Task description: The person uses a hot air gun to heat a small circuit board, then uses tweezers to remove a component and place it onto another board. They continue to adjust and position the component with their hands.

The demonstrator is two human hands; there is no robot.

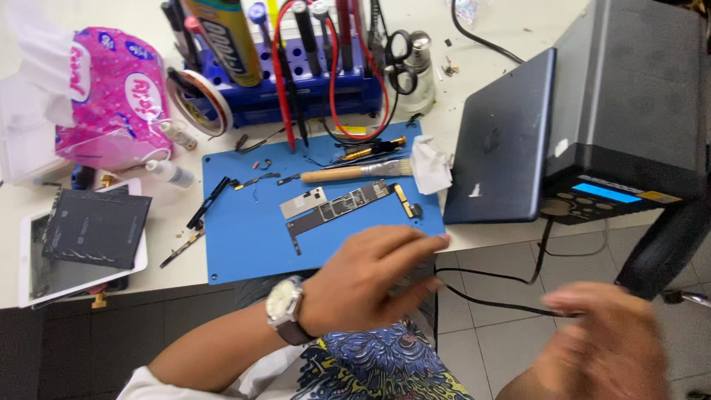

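Presently left hand (366,278) hovers palm-down, fingers together, empty, at the blue mat's (237,244) front edge; right hand (603,341) blurred, grip indeterminable.

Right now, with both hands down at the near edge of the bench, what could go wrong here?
1. The left hand hovers at the near edge of the blue mat, beside the bare circuit board; a sweep could knock the board or loose parts off.
2. The black cable hangs off the table between both hands; the blurred right hand could snag it.
3. The small bottle lying by the mat could leak.
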